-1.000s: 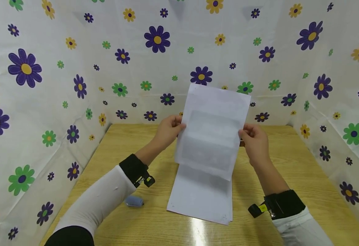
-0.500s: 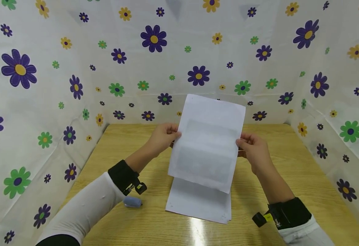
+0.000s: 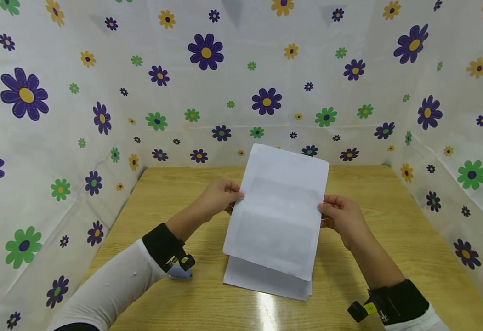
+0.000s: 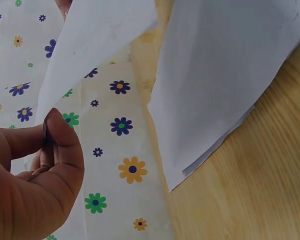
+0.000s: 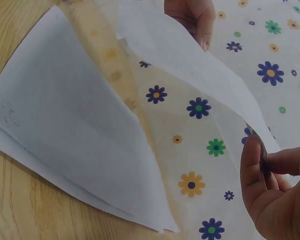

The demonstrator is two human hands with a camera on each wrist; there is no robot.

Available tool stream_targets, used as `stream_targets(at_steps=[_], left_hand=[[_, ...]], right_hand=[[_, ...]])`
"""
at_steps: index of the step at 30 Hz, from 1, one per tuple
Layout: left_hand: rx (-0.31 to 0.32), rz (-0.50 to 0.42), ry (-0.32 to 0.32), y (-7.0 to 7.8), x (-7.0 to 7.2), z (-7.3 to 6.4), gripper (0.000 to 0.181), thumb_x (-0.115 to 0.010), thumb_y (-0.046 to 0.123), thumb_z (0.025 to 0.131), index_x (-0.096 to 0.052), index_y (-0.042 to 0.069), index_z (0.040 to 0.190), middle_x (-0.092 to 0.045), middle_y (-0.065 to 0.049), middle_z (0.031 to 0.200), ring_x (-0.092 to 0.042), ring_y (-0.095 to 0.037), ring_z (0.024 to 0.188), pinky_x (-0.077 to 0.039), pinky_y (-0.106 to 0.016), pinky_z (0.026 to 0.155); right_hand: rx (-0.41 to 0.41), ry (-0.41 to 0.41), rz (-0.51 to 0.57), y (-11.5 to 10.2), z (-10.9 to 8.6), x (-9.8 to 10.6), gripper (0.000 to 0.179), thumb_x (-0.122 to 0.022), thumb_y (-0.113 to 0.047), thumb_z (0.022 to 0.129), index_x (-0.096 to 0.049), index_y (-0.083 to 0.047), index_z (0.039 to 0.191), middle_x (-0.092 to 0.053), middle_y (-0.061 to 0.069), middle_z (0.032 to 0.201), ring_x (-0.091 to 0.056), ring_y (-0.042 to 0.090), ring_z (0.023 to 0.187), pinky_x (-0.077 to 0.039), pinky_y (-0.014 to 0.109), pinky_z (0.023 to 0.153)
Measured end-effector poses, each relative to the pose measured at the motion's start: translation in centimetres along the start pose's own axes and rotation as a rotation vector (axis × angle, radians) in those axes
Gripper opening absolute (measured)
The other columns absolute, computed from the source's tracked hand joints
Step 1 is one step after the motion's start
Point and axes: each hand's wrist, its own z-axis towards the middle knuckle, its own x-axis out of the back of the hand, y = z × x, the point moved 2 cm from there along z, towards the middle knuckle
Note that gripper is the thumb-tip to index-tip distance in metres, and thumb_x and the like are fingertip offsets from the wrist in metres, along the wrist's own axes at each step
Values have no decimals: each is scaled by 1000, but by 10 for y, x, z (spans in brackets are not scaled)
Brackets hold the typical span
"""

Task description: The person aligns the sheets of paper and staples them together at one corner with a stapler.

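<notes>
A white sheet of paper (image 3: 282,184) is held up and tilted over a stack of white paper (image 3: 266,280) on the table. My left hand (image 3: 222,198) pinches the sheet's left edge between thumb and fingers. On the opposite edge, my right hand (image 3: 342,218) pinches it the same way. In the left wrist view the raised sheet (image 4: 100,40) stands apart from the stack (image 4: 215,75). The right wrist view shows the sheet (image 5: 190,60) bending between both hands, with the stack (image 5: 70,120) lying below. Faint grey rectangles show on the sheet in the head view.
A small light-blue object (image 3: 179,272) lies on the wooden table (image 3: 162,303), partly hidden behind the left wrist's camera. Flower-patterned white cloth (image 3: 224,82) closes off the back and both sides of the table.
Both hands have lowered the sheet toward the stack, so it now covers more of it. The grip on both edges stays the same. The head view has shifted slightly.
</notes>
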Motion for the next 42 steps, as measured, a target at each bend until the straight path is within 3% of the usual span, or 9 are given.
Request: stream_targets(at_steps=[11,19,30,42], left_hand=[[126,-2,-35,-29,-11,0,17,-67,14,99,-66,-1,107,-71,-15,96,-69,-24,75,-60,-34,65],[77,138,-30,-45,-20,3,12,-68,10,97,-67,-1,101,-69,-14,86,-68,-22,68,-59,-33,56],[120,173,-54,-63,-24,5,10,-68,8,96,-66,-1,94,-67,-13,87,-67,-20,68,-58,-32,55],[92,339,-50,-73,-29,9,16,-71,8,93,-63,3,79,-61,-5,72,-60,-16,60,-56,-31,52]], right_hand=[[-40,-16,-33,20,3,-2,43,-63,-15,103,-51,7,137,-68,6,106,-68,16,87,-60,30,77],[-79,-7,-42,35,8,-5,43,-62,-9,102,-49,11,138,-67,9,105,-69,15,81,-60,30,73],[-103,-4,-94,54,11,-11,44,-62,-8,101,-49,12,138,-68,15,108,-69,17,78,-61,32,71],[-104,13,-170,67,16,-19,40,-61,-6,99,-54,11,134,-69,21,110,-70,19,81,-61,35,68]])
